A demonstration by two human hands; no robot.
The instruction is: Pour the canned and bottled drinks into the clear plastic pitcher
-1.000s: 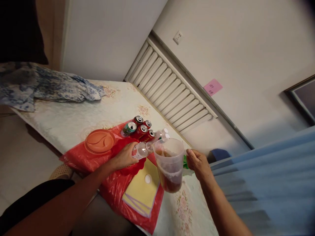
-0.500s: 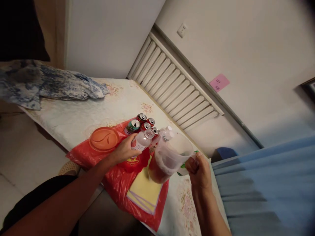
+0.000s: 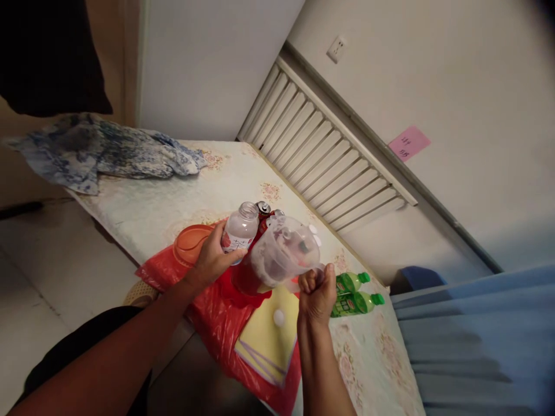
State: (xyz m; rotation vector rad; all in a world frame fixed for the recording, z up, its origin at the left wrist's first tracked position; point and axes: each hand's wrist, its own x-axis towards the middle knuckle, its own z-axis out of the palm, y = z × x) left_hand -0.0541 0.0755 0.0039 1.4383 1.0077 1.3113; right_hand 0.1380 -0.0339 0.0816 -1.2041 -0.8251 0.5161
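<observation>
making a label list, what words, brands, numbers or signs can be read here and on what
No text reads for certain.
Pink note: two handwritten lines, too blurred to read.
Clear bottle: dark characters on its label, too small to read.
Green bottles: label print too small.
Cans: print too small, partly hidden by the jug.

Site: appears to be a room in a home. Evidence: a flower-printed table cover (image 3: 234, 185) spans the middle of the frame; a rumpled blue-and-white cloth (image 3: 139, 153) lies on its upper-left end. A white radiator (image 3: 326, 151) runs along the wall (image 3: 477, 75) at upper centre, with a power socket (image 3: 336, 49) above. A handwritten pink note (image 3: 410, 144) is stuck up right of centre. A light-blue curtain (image 3: 477, 341) hangs at lower right. Lower left: pale floor tiles (image 3: 30, 277) and what looks like a woven slipper (image 3: 141, 293).
</observation>
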